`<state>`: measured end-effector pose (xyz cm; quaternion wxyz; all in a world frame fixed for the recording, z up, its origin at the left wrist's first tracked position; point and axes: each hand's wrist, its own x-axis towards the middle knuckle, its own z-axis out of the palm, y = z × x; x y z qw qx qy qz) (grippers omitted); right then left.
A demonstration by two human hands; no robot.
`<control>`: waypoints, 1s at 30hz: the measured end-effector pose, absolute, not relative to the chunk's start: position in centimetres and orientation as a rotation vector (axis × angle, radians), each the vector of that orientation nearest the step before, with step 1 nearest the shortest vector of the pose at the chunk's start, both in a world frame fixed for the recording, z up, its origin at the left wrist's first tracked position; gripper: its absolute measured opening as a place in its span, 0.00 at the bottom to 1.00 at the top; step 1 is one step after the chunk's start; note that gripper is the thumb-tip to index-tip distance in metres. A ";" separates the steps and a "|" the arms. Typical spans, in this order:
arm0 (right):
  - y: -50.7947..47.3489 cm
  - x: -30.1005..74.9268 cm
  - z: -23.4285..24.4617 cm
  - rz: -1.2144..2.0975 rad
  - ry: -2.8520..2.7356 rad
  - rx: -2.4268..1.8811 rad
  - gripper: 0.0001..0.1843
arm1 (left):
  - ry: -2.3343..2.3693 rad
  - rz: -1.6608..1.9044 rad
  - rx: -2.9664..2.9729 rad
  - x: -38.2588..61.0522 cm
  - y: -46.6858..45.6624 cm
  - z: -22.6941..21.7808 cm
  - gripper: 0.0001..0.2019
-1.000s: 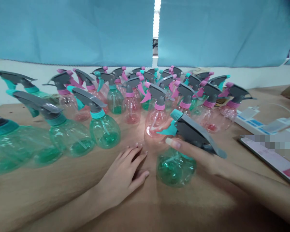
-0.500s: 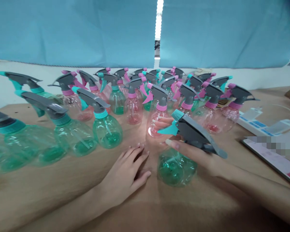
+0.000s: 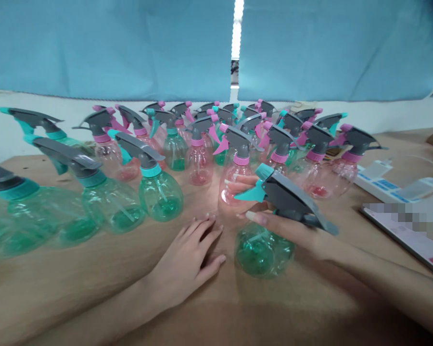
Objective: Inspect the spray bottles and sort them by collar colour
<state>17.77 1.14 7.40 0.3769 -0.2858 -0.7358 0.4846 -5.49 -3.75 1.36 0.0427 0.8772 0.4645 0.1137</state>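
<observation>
My right hand (image 3: 285, 221) is wrapped round the neck of a green spray bottle (image 3: 261, 252), just below its grey head with a turquoise nozzle and trigger. The bottle is clear green plastic and looks slightly tilted; its collar is hidden by my fingers. My left hand (image 3: 193, 257) lies palm down on the brown table (image 3: 216, 317), fingers stretched out and holding nothing, a little left of that bottle. Nearest beyond my left fingers stand another green spray bottle (image 3: 161, 197) and a pink spray bottle (image 3: 238, 180).
Several pink and green spray bottles with grey heads crowd the back of the table; more green ones (image 3: 111, 206) line the left. At the right lie a white power strip (image 3: 386, 185) and a flat device (image 3: 407, 240). Blue curtains (image 3: 111, 48) hang behind.
Hardly anything differs. My right thumb has shifted very slightly on the bottle's neck; my left hand and the other bottles stay where they were.
</observation>
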 end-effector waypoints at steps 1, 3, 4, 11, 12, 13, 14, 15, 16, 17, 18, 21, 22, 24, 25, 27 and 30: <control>1.1 17.8 7.4 1.253 -1.877 -0.723 0.26 | 1.418 0.352 2.686 -5.5 -3.8 1.4 0.24; 0.9 17.7 7.7 1.275 -1.862 -0.708 0.25 | 1.418 0.353 2.687 -5.5 -3.8 1.3 0.24; 0.8 17.7 7.9 1.281 -1.858 -0.718 0.24 | 1.418 0.351 2.686 -5.4 -3.8 1.3 0.24; 0.4 17.3 8.9 1.237 -1.846 -0.855 0.17 | 1.415 0.345 2.687 -5.5 -3.8 1.2 0.24; 0.5 17.3 8.9 1.235 -1.854 -0.870 0.16 | 1.416 0.347 2.683 -5.5 -3.8 1.2 0.24; 0.5 17.3 8.8 1.230 -1.863 -0.872 0.16 | 1.419 0.352 2.679 -5.5 -3.8 1.2 0.24; 0.5 17.3 8.8 1.223 -1.872 -0.872 0.16 | 1.423 0.357 2.674 -5.5 -3.8 1.2 0.24; 0.5 17.3 8.7 1.216 -1.876 -0.878 0.16 | 1.426 0.365 2.670 -5.5 -3.8 1.2 0.23; 0.5 17.4 8.6 1.208 -1.875 -0.876 0.17 | 1.427 0.369 2.666 -5.5 -3.8 1.2 0.23; 0.5 17.5 8.4 1.203 -1.874 -0.870 0.18 | 1.428 0.369 2.663 -5.5 -3.9 1.2 0.23; 0.5 17.5 8.3 1.206 -1.871 -0.862 0.18 | 1.429 0.369 2.660 -5.5 -3.9 1.2 0.23; 0.6 17.7 8.0 1.248 -1.851 -0.836 0.18 | 1.425 0.360 2.659 -5.5 -3.8 1.3 0.23; 0.6 17.8 8.0 1.257 -1.849 -0.826 0.18 | 1.424 0.355 2.660 -5.5 -3.8 1.3 0.23; 0.6 17.9 8.1 1.261 -1.862 -0.830 0.17 | 1.427 0.353 2.662 -5.5 -3.8 1.2 0.24; 0.6 18.0 8.1 1.261 -1.874 -0.844 0.16 | 1.430 0.349 2.661 -5.5 -3.8 1.2 0.24; 0.6 18.2 8.1 1.277 -1.905 -0.881 0.13 | 1.429 0.357 2.665 -5.5 -3.8 1.2 0.24; 0.6 18.3 7.9 1.294 -1.884 -0.883 0.11 | 1.421 0.364 2.676 -5.5 -3.8 1.1 0.24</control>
